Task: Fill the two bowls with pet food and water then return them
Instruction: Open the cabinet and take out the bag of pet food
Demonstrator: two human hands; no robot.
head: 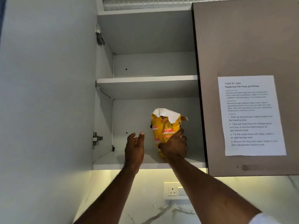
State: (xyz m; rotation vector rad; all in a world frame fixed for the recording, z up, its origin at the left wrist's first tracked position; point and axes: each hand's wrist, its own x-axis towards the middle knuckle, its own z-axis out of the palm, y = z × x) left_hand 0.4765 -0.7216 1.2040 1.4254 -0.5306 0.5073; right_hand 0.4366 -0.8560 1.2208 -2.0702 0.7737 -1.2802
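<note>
1. Fingers (181,139) of the right hand (174,147) are curled round the lower half of the pet food bag (163,128); thumb lies up the bag's front. Fingers of the left hand (134,143) are loosely spread and hold nothing, palm turned toward the bag, just beside it and not touching.
2. Wall cabinet (145,38): left door (45,94) swung open, pale grey inside. Right door (242,38) brown and closed.
3. Bottom shelf (110,161): bag stands upright at its right side, near the closed door. Whether the bag's base rests on the shelf, cannot tell; the hand covers it.
4. Middle shelf (145,79) above the bag.
5. Printed task sheet (251,115) stuck to the closed door, headed "Replenish Pet Food and Water".
6. Pet food bag: yellow with red panels, top torn open, white lining showing.
7. Wall socket (172,191) below the cabinet, on a marble-patterned wall lit by an under-cabinet strip.
8. Two metal hinges (96,139) on the cabinet's left wall.
</note>
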